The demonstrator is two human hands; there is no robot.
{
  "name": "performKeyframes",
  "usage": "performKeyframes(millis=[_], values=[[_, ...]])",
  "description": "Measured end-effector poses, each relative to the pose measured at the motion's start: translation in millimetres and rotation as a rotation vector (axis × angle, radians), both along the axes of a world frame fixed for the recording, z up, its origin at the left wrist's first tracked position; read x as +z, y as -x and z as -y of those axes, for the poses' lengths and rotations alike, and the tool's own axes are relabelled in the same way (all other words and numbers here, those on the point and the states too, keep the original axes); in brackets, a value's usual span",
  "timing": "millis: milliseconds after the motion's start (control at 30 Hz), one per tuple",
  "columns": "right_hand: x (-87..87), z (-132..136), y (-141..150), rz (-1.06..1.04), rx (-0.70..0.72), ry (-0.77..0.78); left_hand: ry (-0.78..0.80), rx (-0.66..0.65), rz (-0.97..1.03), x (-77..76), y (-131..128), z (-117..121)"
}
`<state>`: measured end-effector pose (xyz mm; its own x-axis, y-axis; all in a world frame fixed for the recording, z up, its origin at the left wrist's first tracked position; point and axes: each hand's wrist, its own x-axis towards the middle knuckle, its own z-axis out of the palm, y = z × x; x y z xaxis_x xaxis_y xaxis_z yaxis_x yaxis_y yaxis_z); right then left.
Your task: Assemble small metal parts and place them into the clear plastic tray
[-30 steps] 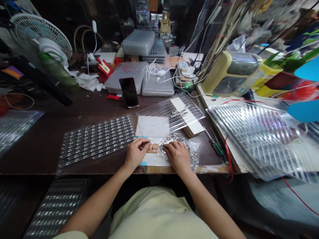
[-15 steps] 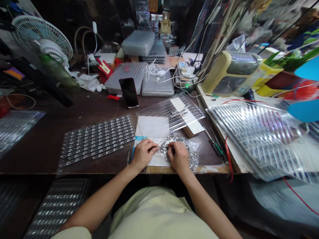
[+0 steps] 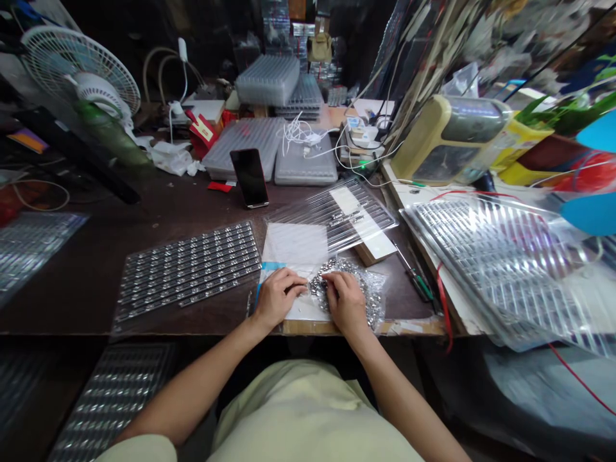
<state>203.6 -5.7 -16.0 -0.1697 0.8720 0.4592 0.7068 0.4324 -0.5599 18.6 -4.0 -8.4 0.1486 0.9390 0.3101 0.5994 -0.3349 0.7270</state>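
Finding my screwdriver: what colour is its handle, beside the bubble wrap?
Screwdriver handle: green and black, head view.

From here I can't tell whether my right hand [image 3: 345,305] holds anything: its fingers cover part of the heap of small silver metal parts [image 3: 320,289], each too tiny to identify. At three o'clock, a rounded pale blue plastic object [image 3: 591,215] is blurred and cut off by the frame's edge.

Below the hands [image 3: 278,296] the person wears a loose, pale yellow-green short-sleeved shirt [image 3: 308,417] of soft, creased cloth, its sleeve [image 3: 135,449] ending above the bare forearms [image 3: 202,391].
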Motion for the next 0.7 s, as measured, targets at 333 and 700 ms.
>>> performKeyframes(millis=[333,700], values=[[5.2,-2,30,-0.028,0.132,0.080,-0.130,0.446,-0.415,3.9,81,13],[-0.2,-6,46,0.156,0.071,0.081,-0.191,0.148,-0.336,34.4,32,-55]])
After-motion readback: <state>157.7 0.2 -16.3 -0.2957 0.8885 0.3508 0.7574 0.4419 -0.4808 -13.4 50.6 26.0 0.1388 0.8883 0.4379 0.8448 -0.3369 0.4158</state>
